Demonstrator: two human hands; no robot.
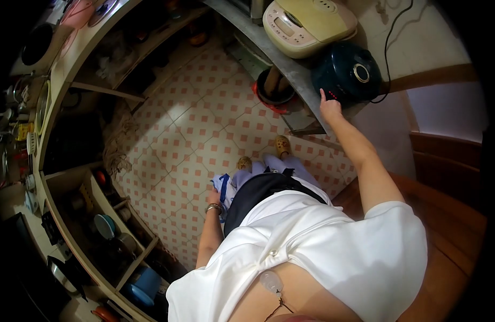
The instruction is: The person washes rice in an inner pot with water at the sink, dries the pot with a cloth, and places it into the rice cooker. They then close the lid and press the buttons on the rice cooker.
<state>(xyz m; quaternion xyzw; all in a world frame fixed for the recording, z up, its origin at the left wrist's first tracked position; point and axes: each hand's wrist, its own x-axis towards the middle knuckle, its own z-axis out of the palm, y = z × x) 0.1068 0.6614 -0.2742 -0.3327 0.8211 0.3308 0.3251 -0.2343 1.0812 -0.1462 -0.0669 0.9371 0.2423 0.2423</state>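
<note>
My right hand [331,107] reaches to a dark green rounded appliance [344,67] with a round silver-ringed knob, perhaps an air fryer. Its index finger is stretched toward the front panel, near small red lights; the other fingers are folded with nothing visible in them. Whether the fingertip touches the panel I cannot tell. Low at my side, my left hand [213,196] is closed on a white-and-blue cloth [224,188] that hangs against my leg. Part of the cloth and most of those fingers are hidden.
A cream rice cooker [306,27] stands beside the dark appliance on the grey counter [296,67]. A black cable [388,43] runs behind. Below is a dark pot [277,96]. Left, open shelves [92,182] hold cookware and a blue container [144,284]. The floor [188,123] is tiled.
</note>
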